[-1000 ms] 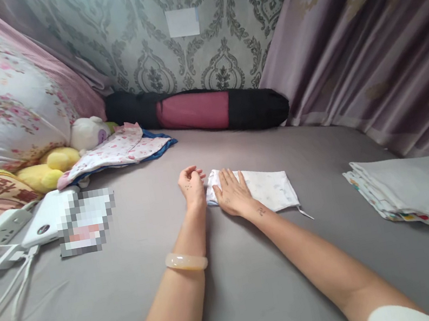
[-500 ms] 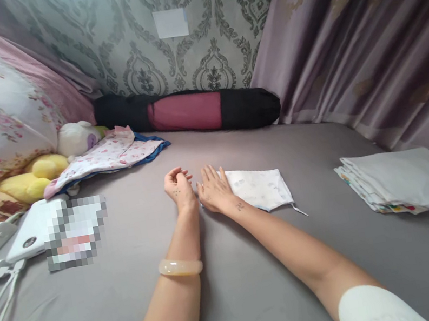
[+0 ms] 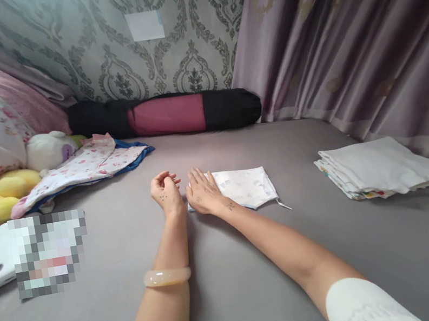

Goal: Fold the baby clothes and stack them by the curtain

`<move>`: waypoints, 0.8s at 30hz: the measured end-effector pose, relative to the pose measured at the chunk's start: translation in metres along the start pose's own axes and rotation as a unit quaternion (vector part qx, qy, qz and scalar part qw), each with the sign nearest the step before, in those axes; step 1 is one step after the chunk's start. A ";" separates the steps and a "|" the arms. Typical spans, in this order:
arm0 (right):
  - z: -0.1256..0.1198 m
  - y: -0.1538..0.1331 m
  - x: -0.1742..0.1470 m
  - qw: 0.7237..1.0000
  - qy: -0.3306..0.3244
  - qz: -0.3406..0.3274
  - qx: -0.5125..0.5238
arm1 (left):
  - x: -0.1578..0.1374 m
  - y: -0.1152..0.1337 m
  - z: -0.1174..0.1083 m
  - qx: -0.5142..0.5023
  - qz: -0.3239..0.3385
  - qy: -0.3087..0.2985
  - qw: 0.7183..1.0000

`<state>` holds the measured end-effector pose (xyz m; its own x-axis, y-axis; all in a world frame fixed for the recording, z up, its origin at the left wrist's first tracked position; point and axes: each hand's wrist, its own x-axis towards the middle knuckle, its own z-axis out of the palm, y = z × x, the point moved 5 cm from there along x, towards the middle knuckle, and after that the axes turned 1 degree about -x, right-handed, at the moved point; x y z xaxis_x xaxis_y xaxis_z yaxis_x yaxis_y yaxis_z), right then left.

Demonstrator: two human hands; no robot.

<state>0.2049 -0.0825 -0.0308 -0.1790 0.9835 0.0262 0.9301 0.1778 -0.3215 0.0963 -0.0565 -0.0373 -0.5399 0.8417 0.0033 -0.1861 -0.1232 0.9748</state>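
A small white folded cloth (image 3: pixel 243 186) with faint grey prints lies flat on the grey bed sheet (image 3: pixel 236 266), a thin white tie sticking out at its near right corner. My right hand (image 3: pixel 203 191) rests palm down on the cloth's left end, fingers stretched out and slightly spread. Just left of it, my left hand (image 3: pixel 166 193) is turned on its side by the cloth's left edge. Its fingers are loosely curled and apart, and I see nothing in them. A pale bangle (image 3: pixel 167 277) circles my left wrist.
A stack of folded white cloths (image 3: pixel 383 165) sits at the right. A printed garment (image 3: pixel 80 169), plush toys (image 3: pixel 48 150), a white device with a cable (image 3: pixel 0 256) and a blurred flat item (image 3: pixel 54 258) lie left. A long black-and-maroon bag (image 3: pixel 168 116) lies along the wall.
The view has turned to the right, so everything sits further left. Both hands keep nearly the same pose beside and on the white cloth.
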 end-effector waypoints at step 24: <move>-0.022 0.089 -0.057 0.997 0.050 0.054 -0.033 | -0.075 -0.024 0.060 0.553 0.389 -0.411 0.611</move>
<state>0.3047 -0.1220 -0.0398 -0.0472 0.9948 0.0906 0.9619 0.0697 -0.2643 0.1901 -0.0850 -0.0479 0.5676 0.7907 0.2293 0.7793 -0.6058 0.1601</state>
